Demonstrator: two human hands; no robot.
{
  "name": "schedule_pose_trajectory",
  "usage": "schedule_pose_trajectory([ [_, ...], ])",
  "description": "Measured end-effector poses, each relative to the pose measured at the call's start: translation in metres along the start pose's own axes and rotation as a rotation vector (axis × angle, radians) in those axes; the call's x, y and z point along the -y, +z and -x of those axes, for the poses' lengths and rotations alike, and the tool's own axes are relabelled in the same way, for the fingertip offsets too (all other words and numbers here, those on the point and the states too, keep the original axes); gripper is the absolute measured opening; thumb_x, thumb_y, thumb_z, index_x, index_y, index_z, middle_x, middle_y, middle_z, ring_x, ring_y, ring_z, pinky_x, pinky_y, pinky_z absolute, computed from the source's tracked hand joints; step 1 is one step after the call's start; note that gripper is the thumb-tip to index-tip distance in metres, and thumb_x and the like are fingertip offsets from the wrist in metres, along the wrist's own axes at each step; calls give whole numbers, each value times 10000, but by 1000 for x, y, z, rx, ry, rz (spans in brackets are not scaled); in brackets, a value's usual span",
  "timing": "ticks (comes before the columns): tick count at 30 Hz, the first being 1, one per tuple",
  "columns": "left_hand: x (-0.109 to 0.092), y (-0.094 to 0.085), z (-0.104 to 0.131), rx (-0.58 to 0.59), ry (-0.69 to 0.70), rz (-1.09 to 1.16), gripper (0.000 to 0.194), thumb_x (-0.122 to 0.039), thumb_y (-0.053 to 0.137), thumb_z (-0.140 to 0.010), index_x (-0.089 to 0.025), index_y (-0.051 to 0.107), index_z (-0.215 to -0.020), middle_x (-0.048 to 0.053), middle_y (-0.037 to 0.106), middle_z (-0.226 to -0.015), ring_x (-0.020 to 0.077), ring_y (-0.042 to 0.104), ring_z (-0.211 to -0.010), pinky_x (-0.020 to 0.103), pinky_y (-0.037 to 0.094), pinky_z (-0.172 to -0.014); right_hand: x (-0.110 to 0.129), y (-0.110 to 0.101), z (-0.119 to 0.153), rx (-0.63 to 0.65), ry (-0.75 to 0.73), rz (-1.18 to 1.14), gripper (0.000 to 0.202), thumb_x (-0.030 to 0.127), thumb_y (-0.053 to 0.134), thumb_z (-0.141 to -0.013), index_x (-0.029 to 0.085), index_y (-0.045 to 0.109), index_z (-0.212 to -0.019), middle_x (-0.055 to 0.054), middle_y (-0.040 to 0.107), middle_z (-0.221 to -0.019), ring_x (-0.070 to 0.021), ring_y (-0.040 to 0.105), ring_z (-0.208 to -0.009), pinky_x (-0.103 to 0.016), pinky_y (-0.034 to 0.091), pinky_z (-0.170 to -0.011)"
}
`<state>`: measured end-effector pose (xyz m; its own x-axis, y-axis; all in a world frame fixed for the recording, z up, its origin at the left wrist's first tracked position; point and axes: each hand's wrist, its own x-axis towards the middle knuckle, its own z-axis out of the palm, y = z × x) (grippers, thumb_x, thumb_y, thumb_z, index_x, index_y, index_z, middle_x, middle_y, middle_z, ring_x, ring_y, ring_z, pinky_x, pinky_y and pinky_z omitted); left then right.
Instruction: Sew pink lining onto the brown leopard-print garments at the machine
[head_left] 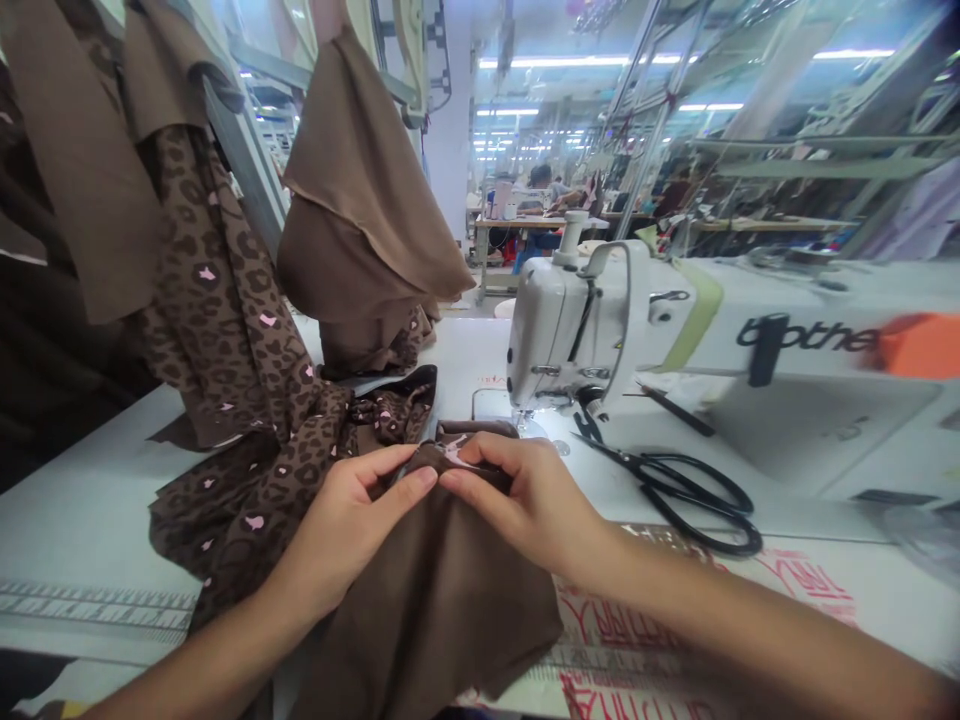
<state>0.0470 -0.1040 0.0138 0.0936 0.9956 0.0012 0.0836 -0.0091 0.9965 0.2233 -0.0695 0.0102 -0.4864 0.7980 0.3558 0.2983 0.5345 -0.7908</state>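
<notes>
Brown fabric (450,590) hangs from between my two hands at the front of the sewing table. My left hand (360,510) pinches its gathered upper edge between thumb and fingers. Close beside it, thumbs nearly touching, my right hand (525,495) grips the same edge, where a bit of pink shows. Leopard-print fabric (262,420) with pink spots drapes over the table to the left of my hands. Just beyond my hands stands a white sewing machine (555,330); its needle area is behind the bunched cloth.
Black thread scissors (690,490) lie right of the needle, with thin dark tweezers (679,408) behind them. More brown fabric (352,190) hangs at the back left. A printed ruler (97,605) runs along the table's front. A person (544,180) sits at a far table.
</notes>
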Motion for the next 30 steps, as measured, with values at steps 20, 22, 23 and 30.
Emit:
schedule_pose_trajectory([
  [20, 22, 5, 0, -250, 36, -31, 300, -449, 701, -680, -191, 733, -829, 12, 725, -814, 207, 656, -823, 225, 497, -717, -9, 19, 3, -79, 29, -120, 267, 347, 533, -897, 168, 590, -706, 36, 544, -617, -99, 458, -584, -217, 329, -551],
  [22, 23, 3, 0, -262, 53, -93, 284, -434, 740, -630, -195, 735, -784, -2, 720, -780, 182, 647, -784, 203, 488, -722, -5, 17, 3, -86, 42, -79, 280, 348, 525, -900, 165, 592, -700, 35, 536, -598, -98, 457, -566, -218, 323, -533],
  [23, 23, 1, -2, -271, 41, -115, 289, -433, 761, -598, -196, 733, -760, -8, 716, -759, 172, 640, -758, 193, 485, -708, -3, 13, 4, -78, 37, -42, 284, 348, 518, -905, 165, 600, -705, 33, 537, -590, -99, 464, -558, -217, 325, -527],
  [30, 18, -15, -24, -211, -54, -77, 349, -488, 781, -574, -189, 707, -737, -27, 675, -695, 119, 562, -649, 147, 430, -570, -46, -87, 77, -12, 71, 1014, 202, 151, 475, -859, 123, 668, -806, -108, 655, -761, -229, 618, -665, -328, 472, -593],
])
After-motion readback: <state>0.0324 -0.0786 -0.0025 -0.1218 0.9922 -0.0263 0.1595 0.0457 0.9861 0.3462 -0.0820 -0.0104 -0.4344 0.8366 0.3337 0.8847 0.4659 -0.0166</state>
